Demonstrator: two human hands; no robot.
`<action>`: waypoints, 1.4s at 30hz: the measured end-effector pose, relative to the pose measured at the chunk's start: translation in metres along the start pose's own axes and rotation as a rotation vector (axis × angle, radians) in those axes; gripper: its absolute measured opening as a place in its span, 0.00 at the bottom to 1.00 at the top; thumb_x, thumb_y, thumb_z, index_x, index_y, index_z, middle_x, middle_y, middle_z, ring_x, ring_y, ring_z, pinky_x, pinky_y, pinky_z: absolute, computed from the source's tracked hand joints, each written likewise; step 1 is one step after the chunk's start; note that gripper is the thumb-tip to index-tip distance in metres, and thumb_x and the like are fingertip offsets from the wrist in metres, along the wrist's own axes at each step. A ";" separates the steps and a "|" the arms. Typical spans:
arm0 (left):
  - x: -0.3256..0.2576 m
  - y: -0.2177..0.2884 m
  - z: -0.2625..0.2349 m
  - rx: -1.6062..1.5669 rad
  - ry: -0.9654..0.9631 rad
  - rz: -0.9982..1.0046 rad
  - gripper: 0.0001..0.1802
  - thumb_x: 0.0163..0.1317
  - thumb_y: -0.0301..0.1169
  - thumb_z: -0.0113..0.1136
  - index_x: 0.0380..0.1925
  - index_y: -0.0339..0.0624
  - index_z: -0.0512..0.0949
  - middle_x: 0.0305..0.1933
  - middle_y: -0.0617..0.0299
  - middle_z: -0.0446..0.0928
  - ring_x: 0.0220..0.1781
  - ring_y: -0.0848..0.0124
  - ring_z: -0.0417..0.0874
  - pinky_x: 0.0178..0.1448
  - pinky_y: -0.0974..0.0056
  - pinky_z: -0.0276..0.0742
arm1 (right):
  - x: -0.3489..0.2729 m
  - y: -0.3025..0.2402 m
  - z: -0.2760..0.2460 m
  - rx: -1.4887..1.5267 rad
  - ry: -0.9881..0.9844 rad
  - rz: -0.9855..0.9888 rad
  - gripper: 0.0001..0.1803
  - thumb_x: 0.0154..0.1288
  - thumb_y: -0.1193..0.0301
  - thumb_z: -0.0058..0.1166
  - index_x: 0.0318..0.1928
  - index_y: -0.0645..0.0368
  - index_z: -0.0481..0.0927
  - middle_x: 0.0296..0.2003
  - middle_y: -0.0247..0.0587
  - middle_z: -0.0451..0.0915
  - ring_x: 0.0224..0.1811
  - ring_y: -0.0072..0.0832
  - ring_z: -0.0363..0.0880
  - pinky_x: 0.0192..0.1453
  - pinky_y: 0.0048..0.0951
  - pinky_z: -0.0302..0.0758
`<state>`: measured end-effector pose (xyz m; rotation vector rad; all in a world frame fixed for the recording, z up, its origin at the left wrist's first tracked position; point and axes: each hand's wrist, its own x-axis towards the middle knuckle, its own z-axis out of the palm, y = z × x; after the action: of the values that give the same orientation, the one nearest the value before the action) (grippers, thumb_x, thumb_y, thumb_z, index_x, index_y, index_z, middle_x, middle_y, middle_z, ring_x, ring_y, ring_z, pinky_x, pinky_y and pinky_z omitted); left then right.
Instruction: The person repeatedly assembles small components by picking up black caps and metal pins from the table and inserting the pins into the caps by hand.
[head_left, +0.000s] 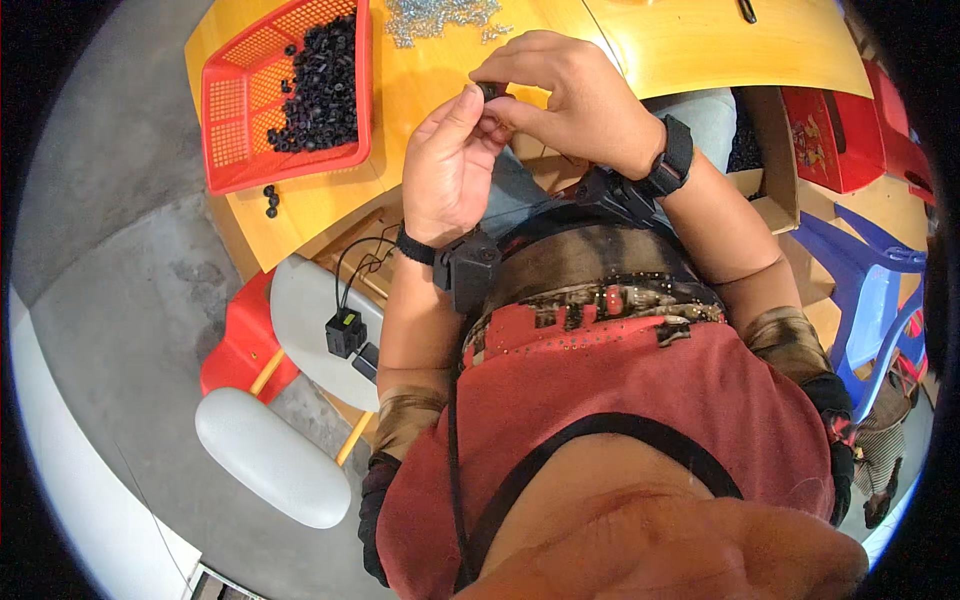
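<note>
Small black round part (489, 91) pinched between thumb and forefinger of right hand (570, 95), at that hand's left edge, fingers curled over it. Left hand (450, 165) just below and left, fingertips pressed together against the same part from underneath. Both hands equally close; the piece sits between them, too small to judge any long axis. Further left of the left hand: red basket (235, 150) with black parts (320, 85). Beyond the fingers, small metal screws (435, 18) on yellow table (700, 50).
</note>
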<state>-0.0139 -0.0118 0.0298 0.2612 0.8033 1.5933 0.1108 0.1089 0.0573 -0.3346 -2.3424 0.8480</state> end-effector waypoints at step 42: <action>0.035 -0.005 -0.042 -0.183 0.190 -0.067 0.13 0.65 0.31 0.54 0.47 0.38 0.74 0.37 0.62 0.77 0.33 0.76 0.76 0.37 0.71 0.75 | 0.037 0.086 -0.022 -0.145 0.021 0.485 0.15 0.60 0.64 0.59 0.42 0.62 0.82 0.32 0.40 0.83 0.32 0.19 0.80 0.37 0.22 0.75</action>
<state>-0.0427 0.0068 -0.0138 -0.0492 0.7965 1.6329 0.0988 0.2006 0.0325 -0.9970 -2.3408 0.8838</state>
